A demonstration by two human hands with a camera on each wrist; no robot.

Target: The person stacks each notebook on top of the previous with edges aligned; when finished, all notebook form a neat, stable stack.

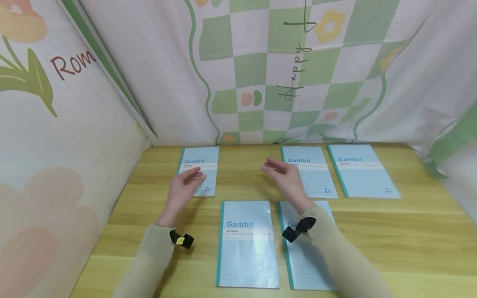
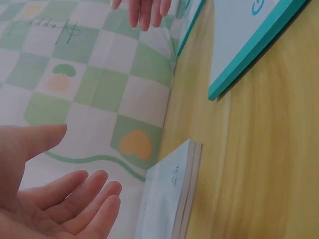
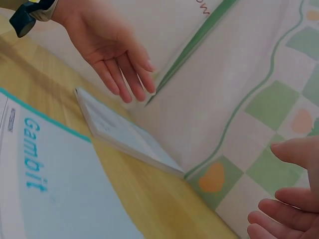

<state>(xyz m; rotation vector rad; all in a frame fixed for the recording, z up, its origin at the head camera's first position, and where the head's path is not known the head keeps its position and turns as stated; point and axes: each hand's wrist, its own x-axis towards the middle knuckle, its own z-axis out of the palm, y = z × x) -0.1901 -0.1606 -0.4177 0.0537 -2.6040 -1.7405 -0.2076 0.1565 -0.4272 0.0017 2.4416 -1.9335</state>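
Note:
My left hand (image 1: 179, 192) hovers over the light-blue Gambit notebook (image 1: 209, 165) at the back left, its fingers loosely extended and holding nothing. In the left wrist view that notebook (image 2: 167, 191) shows two layers at its edge, like two notebooks stacked. My right hand (image 1: 288, 180) is in the air, partly in front of the back-middle notebook (image 1: 314, 174), with relaxed fingers and nothing in them. Beneath the right forearm lies a front notebook (image 1: 307, 265), its title partly hidden. Left of it is another front notebook (image 1: 246, 260), fully in sight.
One more notebook (image 1: 367, 174) lies at the back right. The wooden table (image 1: 417, 240) meets a checked green-and-white curtain (image 1: 249, 70) behind and a flower-printed wall covering (image 1: 74, 145) on the left. Each wrist wears a black strap.

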